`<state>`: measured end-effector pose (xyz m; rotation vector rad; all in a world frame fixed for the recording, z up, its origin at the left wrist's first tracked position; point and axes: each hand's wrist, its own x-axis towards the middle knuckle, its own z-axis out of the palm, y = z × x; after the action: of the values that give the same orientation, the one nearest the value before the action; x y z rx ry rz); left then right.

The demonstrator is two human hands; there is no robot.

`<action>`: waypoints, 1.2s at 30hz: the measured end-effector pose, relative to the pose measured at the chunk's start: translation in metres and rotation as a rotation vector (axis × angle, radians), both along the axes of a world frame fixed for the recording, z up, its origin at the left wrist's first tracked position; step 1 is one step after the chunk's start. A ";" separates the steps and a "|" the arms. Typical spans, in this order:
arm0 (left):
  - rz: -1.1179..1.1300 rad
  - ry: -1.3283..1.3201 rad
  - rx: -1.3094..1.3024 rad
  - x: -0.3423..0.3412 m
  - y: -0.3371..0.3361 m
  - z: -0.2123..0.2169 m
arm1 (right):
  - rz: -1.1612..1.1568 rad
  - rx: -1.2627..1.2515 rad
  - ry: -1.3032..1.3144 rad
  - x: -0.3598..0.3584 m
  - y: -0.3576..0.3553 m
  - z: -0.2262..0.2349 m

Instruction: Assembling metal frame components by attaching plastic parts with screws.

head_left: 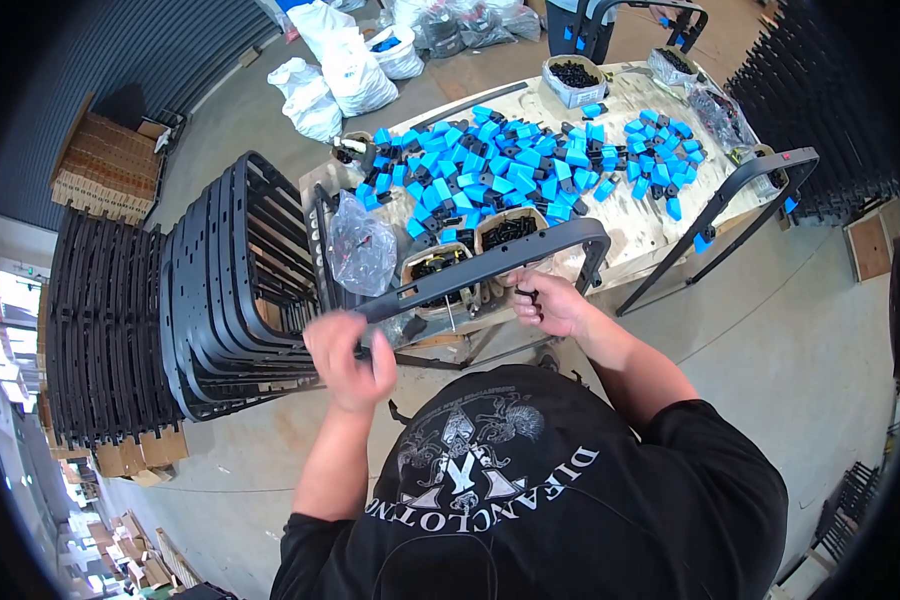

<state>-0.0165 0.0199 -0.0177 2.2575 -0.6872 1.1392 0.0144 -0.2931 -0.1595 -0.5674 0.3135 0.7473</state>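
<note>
A black U-shaped metal frame point(470, 268) stands in front of me at the table's near edge, its slotted top bar sloping up to the right. My left hand point(350, 362) is at the bar's left bend, blurred, with the thumb apart from the curled fingers. Just below the bar's right part, my right hand point(550, 303) is closed on small black pieces that look like screws. Behind the bar sit a box of black screws point(510, 232) and a second box of small dark parts point(436, 266). A thin metal rod or tool point(450, 312) hangs below the bar.
Many blue-and-black plastic parts point(500, 165) cover the wooden table point(610, 250). A clear plastic bag point(361, 248) lies at its left. Stacked black frames point(205, 290) stand left; another frame point(740, 185) leans at the right. White sacks point(355, 75) and a person point(580, 30) are beyond.
</note>
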 end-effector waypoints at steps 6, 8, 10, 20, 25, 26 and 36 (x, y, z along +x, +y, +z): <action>-0.128 0.808 -0.001 -0.033 0.000 -0.093 | 0.111 -0.069 -0.041 -0.043 -0.036 -0.005; 0.034 1.064 0.027 0.003 -0.004 -0.136 | 0.122 -0.119 -0.079 -0.051 -0.044 -0.011; 0.159 1.100 0.254 0.045 -0.015 -0.157 | 0.101 -0.208 -0.065 -0.057 -0.044 -0.026; 0.132 1.317 0.602 0.122 -0.026 -0.232 | -0.033 -0.480 0.003 -0.116 -0.084 -0.023; 0.141 1.298 0.771 0.123 -0.058 -0.189 | -0.139 -0.535 0.195 -0.150 -0.119 -0.047; 0.137 1.282 0.777 0.123 -0.061 -0.181 | -0.152 -0.529 0.197 -0.152 -0.123 -0.049; 0.297 1.057 0.382 0.112 -0.046 -0.181 | -0.032 -0.613 0.118 -0.122 -0.130 -0.056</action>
<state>0.0952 -0.0259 -0.1986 2.8644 -0.1218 -0.2145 -0.1073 -0.4228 -0.2160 -1.0946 0.6697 0.6503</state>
